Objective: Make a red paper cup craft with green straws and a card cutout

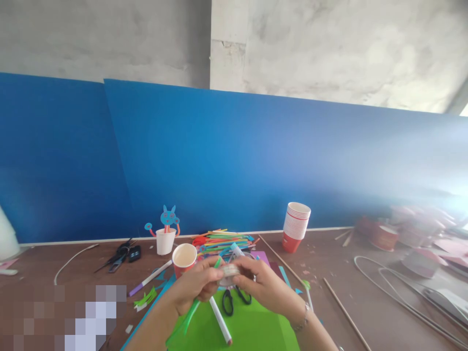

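My left hand (203, 280) is closed with a long, thin green strip (193, 308) in its fingers. The strip's lower end hangs toward me, and its exact kind is unclear. Between both hands is a roll of clear tape (228, 274). My right hand (258, 278) pinches the roll from its right side, while my left fingertips meet its left edge. Below the hands lies green paper (263, 324), with a white marker (221, 321) and black-handled scissors (228, 303) on it. A paper cup (185, 257) stands just beyond my left hand.
Colourful thin sticks (226, 241) lie in a pile at the back. A white cup with a blue paper figure (165, 242) stands left of them, and stacked paper cups (295, 226) stand right. Wooden sticks (343, 312) and a cable (395, 287) lie on the right.
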